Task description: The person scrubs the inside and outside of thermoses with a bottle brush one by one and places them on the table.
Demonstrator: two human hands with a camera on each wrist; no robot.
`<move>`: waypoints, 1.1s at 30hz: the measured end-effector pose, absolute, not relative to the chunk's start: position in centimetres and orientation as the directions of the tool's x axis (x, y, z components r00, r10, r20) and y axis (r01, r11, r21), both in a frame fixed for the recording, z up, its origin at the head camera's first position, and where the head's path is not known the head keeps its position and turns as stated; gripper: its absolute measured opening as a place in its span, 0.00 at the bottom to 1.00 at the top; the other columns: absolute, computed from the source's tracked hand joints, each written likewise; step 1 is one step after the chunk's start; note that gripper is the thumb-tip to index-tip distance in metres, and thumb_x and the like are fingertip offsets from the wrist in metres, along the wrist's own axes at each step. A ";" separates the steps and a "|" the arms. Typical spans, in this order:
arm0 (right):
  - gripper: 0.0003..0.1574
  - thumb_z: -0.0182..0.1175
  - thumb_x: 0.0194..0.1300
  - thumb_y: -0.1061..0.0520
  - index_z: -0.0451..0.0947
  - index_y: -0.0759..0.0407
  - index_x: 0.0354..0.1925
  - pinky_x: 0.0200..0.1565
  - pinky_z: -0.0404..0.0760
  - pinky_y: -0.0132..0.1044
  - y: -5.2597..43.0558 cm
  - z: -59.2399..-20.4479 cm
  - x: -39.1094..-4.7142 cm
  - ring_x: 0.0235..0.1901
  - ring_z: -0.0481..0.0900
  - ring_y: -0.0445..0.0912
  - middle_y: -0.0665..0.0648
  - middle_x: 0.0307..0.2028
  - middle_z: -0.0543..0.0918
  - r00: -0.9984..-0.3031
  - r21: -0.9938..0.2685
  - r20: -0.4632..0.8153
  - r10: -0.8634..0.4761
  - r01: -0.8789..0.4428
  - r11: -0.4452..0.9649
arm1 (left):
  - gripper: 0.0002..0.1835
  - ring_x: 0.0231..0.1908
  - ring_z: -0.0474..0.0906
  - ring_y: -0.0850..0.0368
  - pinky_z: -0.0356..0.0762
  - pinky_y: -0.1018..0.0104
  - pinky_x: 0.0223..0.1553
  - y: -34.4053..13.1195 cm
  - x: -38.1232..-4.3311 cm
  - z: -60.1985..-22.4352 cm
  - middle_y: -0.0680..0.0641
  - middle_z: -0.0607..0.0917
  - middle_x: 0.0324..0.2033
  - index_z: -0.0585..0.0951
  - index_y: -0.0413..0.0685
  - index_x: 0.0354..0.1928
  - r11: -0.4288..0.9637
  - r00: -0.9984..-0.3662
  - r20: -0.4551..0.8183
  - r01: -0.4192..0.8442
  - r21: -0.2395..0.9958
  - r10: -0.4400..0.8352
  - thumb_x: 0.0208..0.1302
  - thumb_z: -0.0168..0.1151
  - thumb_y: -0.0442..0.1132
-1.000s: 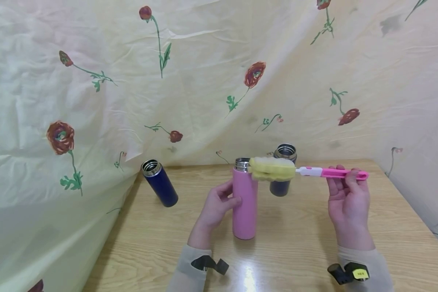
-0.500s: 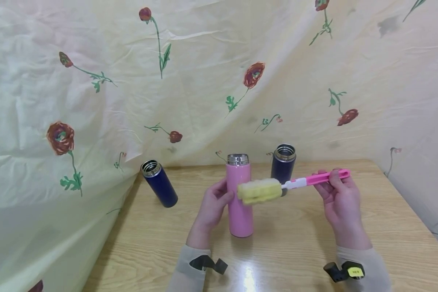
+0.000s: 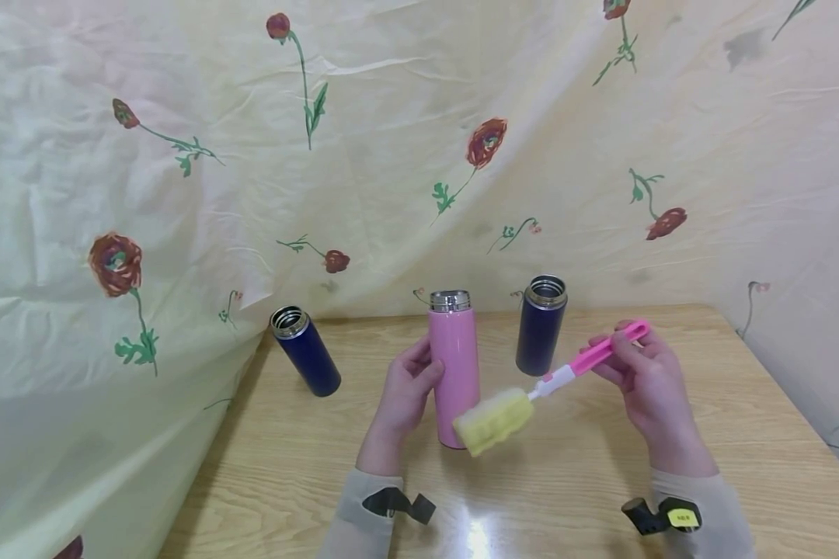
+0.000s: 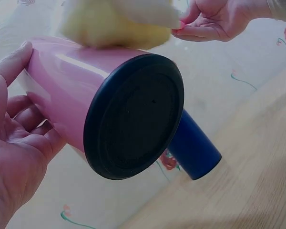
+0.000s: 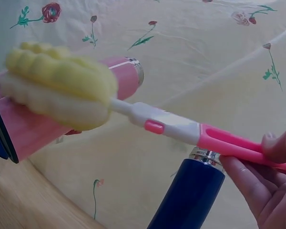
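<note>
My left hand [image 3: 407, 388] grips the side of a pink bottle [image 3: 454, 349] with a bare steel mouth. In the left wrist view the dark base of this pink bottle [image 4: 133, 119] is exposed, raised off the table. Between thumb and fingers, my right hand [image 3: 646, 380] holds the pink handle of a bottle brush [image 3: 496, 419]. Its yellow and white sponge head points down to the left and overlaps the bottle's lower part in the head view. From the right wrist, the brush's sponge [image 5: 62, 86] crosses in front of the pink bottle [image 5: 43, 129].
Two dark blue bottles without lids stand on the wooden table [image 3: 266, 481]: one blue bottle [image 3: 308, 353] at the back left, another blue bottle [image 3: 541, 326] at the back right, behind the brush. A flowered cloth [image 3: 391, 194] hangs behind and along the sides.
The brush head has swung down from the pink bottle's mouth to its lower side, the handle tilting more. Both hands have shifted slightly left, the pink bottle with them.
</note>
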State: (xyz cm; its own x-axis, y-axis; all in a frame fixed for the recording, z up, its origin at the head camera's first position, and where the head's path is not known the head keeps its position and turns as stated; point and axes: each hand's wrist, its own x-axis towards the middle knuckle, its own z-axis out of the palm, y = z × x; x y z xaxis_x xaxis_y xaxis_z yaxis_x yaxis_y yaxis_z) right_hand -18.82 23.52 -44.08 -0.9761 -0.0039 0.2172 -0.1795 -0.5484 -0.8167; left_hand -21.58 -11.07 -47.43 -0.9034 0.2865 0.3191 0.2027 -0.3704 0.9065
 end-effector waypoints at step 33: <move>0.04 0.53 0.81 0.63 0.68 0.61 0.50 0.55 0.85 0.49 22.9 -43.1 -18.1 0.49 0.91 0.61 0.67 0.44 0.85 -0.976 -0.322 0.064 0.210 -0.219 -0.921 | 0.47 0.62 0.80 0.50 0.76 0.55 0.68 -10.6 -21.3 -47.7 0.36 0.81 0.65 0.67 0.35 0.78 -0.212 -0.898 0.231 0.159 0.964 0.376 0.60 0.77 0.41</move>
